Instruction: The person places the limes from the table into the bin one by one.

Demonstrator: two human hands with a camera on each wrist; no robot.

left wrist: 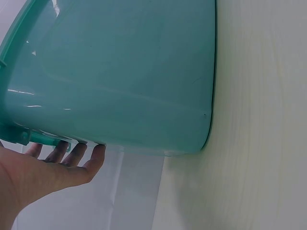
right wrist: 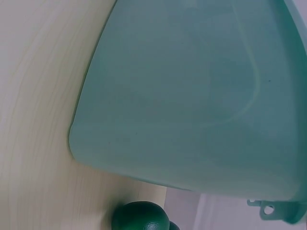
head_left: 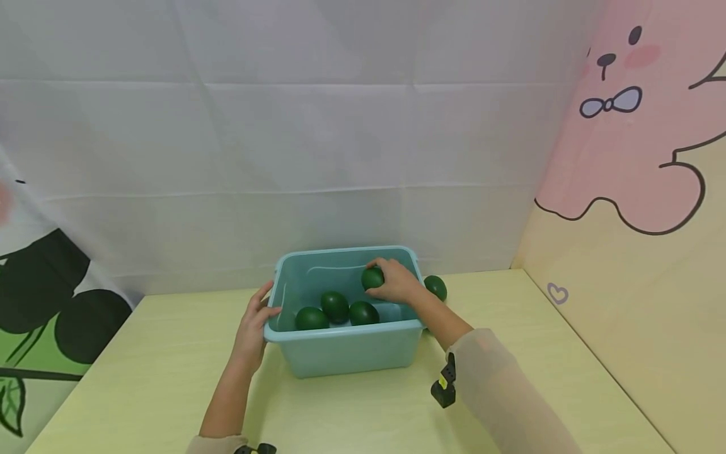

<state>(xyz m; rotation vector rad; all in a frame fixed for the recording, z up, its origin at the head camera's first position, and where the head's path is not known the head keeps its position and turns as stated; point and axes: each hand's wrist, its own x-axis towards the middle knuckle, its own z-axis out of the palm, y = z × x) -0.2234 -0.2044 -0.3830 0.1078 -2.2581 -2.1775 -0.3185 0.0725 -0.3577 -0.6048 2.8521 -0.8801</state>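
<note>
A light blue plastic bin (head_left: pixel 346 353) stands on the table, tilted in neither wrist view. My left hand (head_left: pixel 252 328) grips its left rim, thumb over the edge; the left wrist view shows the fingers (left wrist: pixel 96 158) against the outer wall. Inside the bin, my right hand (head_left: pixel 397 282) pinches a dark green avocado (head_left: pixel 372 278) between thumb and fingers. Below it in the bin lie three more avocados: one at left (head_left: pixel 311 319), one in the middle (head_left: pixel 334 306) and one at right (head_left: pixel 363 313). The right hand is out of sight in the right wrist view.
Outside the bin, by its right side, another avocado (head_left: pixel 435 287) sits on the pale yellow table (head_left: pixel 351 416). The right wrist view shows this avocado (right wrist: pixel 140 216) with a second partly behind it. A white cloth wall (head_left: pixel 317 139) rises behind; a printed panel (head_left: pixel 624 284) stands at right.
</note>
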